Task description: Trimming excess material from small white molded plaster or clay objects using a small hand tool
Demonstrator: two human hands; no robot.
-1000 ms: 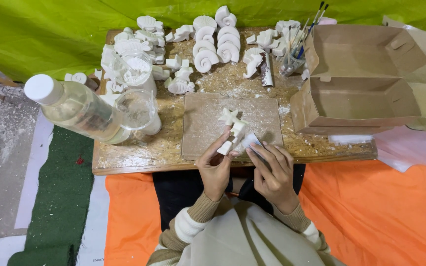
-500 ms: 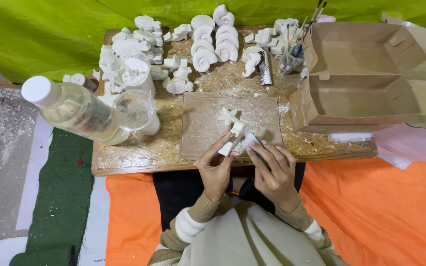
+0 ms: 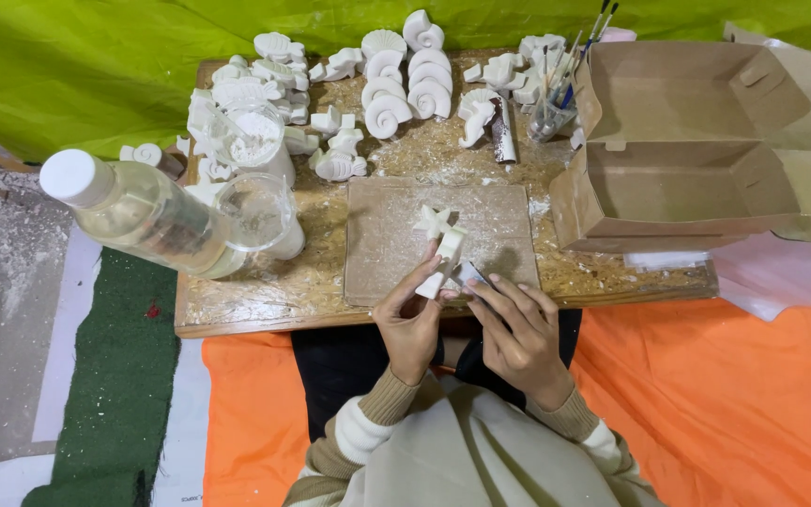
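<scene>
The left hand (image 3: 412, 319) pinches a small white plaster starfish casting (image 3: 442, 246) by one arm, thumb and fingers closed round it, and holds it upright over the near edge of the low chipboard bench (image 3: 265, 291), above the dusty square brown work pad (image 3: 396, 235); the right hand (image 3: 521, 330) is closed round a small flat grey scrap, seemingly sanding paper (image 3: 470, 274), whose tip sits just beside the casting's lower arm; whether it touches I cannot tell. As I judge it, the smoothing goes best with light strokes along the edge, the pinch kept near the worked spot so the thin arm does not snap, and the piece kept over the pad so dust falls there. Along the far edge lie rows of white plaster shell castings (image 3: 405, 84); at the left edge a clear plastic bottle with a white cap (image 3: 143, 214) leans beside a clear plastic cup (image 3: 257, 214); at the right edge stands an open brown cardboard box (image 3: 687, 141). Set against the frames just before, little differs; both hands keep their hold at the same spot on the near edge, and the casting seems only slightly turned.
</scene>
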